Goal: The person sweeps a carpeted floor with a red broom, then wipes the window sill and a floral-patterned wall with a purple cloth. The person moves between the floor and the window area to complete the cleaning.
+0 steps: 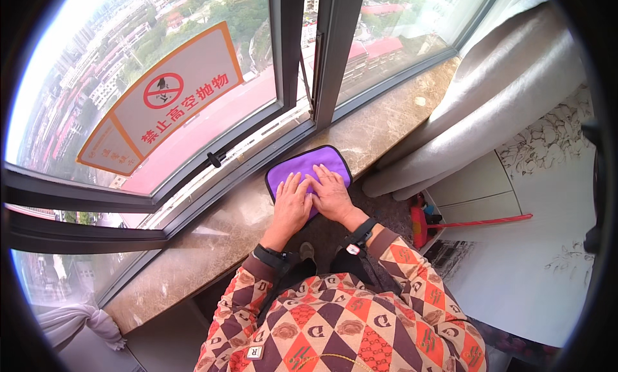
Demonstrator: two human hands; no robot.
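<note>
My left hand (293,203) and right hand (331,193) rest flat, fingers extended and clenching nothing, on the black-edged purple cloth (307,161), equally near it, which reaches just ahead of them, its long axis running crosswise along the marble windowsill (225,233).

A black-edged purple cloth (302,165) lies on the brown marble windowsill (219,237).

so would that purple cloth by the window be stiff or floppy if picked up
Probably floppy and light: the purple cloth looks like soft fabric. The black edging may keep its border firmer. Lying flat on the glossy marble-patterned windowsill, it would likely slide or bunch rather than roll.
</note>
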